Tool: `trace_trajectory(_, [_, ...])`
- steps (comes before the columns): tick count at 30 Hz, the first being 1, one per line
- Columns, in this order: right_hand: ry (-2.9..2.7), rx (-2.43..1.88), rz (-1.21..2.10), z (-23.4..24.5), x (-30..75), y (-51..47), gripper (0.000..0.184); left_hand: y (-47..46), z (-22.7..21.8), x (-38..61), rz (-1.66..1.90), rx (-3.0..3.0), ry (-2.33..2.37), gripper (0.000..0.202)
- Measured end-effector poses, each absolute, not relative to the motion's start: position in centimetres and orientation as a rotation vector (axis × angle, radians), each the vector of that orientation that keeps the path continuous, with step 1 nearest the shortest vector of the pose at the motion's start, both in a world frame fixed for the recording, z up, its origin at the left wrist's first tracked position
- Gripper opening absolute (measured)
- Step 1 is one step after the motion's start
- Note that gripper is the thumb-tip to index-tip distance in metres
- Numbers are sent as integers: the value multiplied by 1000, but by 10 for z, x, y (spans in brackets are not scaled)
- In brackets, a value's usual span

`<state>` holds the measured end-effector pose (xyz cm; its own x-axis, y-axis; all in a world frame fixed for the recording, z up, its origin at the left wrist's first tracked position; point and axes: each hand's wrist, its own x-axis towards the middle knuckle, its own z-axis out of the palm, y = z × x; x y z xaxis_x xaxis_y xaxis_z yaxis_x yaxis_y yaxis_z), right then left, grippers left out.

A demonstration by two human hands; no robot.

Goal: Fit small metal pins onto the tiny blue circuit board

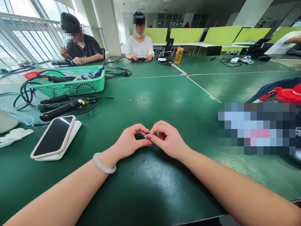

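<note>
A small silvery-blue metallic piece [146,136] is pinched between my two hands, mostly covered by fingers; its kind is too small to make out. My left hand [130,139], with a pale bangle [104,164] on the wrist, grips it from the left between thumb and fingertips. From the right, my right hand [168,139] closes thumb and forefinger on the same piece. The fingertips of both hands meet just above the green table [150,188]. A thin light strand shows beside the left thumb tip.
Left of my hands lies a phone [55,136] on a white box. Black-handled tools [61,106] and cables lie behind it, beside a green basket [70,83]. An orange bottle [179,55] stands far back. Two people sit across the table; a red-topped item [287,94] is at right.
</note>
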<state>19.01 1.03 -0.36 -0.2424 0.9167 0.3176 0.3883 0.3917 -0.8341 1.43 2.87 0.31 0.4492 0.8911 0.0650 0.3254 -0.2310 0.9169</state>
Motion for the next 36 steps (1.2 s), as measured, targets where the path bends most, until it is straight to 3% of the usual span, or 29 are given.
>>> trace_trajectory(15, [-1732,-1152,923,-5,189,13,11,28,1,13,776,1794,1048,23])
trace_trajectory(36, [-1793,-1308,658,-9,192,18,13,32,-5,11,816,1857,1226,25])
